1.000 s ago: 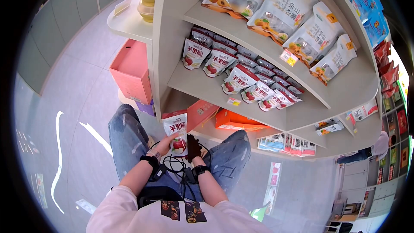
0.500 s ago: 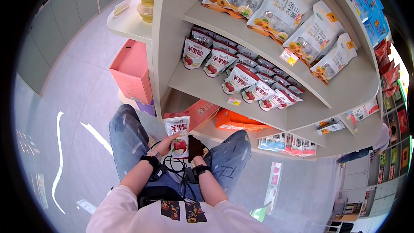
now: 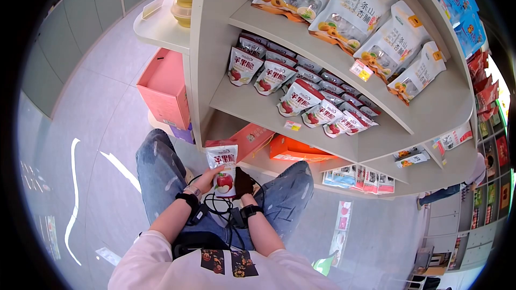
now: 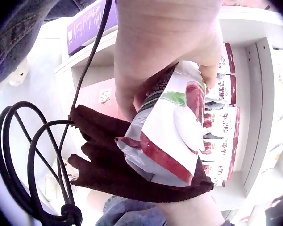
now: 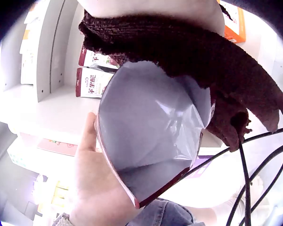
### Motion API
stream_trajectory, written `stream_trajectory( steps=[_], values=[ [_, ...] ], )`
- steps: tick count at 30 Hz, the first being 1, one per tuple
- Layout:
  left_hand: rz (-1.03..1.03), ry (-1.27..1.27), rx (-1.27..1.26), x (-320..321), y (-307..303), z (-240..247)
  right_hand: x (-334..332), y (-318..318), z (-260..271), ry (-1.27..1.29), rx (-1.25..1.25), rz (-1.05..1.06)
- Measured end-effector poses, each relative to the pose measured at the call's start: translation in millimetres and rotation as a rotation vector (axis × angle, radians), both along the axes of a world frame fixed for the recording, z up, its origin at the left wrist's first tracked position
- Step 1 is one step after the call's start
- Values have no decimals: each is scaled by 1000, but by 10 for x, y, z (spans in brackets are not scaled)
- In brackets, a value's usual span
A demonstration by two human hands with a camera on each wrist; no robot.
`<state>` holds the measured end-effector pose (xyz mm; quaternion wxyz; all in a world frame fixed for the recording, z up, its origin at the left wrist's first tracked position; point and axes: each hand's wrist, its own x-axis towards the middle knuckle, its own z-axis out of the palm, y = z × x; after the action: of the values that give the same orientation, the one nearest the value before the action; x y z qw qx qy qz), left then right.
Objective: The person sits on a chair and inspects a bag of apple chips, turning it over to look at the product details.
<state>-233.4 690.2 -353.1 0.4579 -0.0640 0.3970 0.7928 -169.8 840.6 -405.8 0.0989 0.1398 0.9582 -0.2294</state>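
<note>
My left hand (image 3: 205,181) grips a white and red apple-chip pouch (image 3: 223,175) by its side, above the lap. In the left wrist view its thumb and fingers curl round the pouch, whose apple picture faces the camera. A dark brown cloth (image 4: 132,176) lies against the pouch's back and lower end. My right hand (image 5: 155,8) holds this cloth to the pouch; its fingers are hidden by the fabric. The silvery bottom (image 5: 146,113) of the pouch faces the right wrist camera.
Ahead stands a shelf unit (image 3: 231,99) with rows of similar pouches (image 3: 298,98) and larger dried-apricot bags (image 3: 352,13) above. An orange box (image 3: 298,149) sits on the lowest shelf, a pink box (image 3: 164,88) at left. Black cables (image 4: 33,155) loop beside the hands.
The pouch and left hand have shifted slightly right. The brown cloth has moved and changed shape beside the pouch's right edge. A person in the far right background has moved.
</note>
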Motion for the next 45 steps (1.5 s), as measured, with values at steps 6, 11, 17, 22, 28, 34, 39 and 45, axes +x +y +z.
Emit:
stream_trajectory(
  steps=[6,11,17,22,28,34,39,45],
  values=[
    [11,2,5,3,7,19,6,-32,354,-107,-50,-15],
    [7,18,-17,-4,8,-65,-4,-37,112,-45,-128,-68],
    [12,17,-12,8,11,-52,3,-41,143,-67,13,-30],
    [-15,-11,-11,-20,0,-147,-25,-23,76,-124,87,-41],
    [68,75,-29,17,22,-49,-58,44,552,-306,164,-19],
    [155,156,-64,-30,86,149,-12,371,718,36,13,-67],
    [140,579,-206,-174,416,336,-50,403,1198,279,-165,-244],
    [-26,938,-367,-550,797,168,-66,321,630,17,510,-547]
  ],
)
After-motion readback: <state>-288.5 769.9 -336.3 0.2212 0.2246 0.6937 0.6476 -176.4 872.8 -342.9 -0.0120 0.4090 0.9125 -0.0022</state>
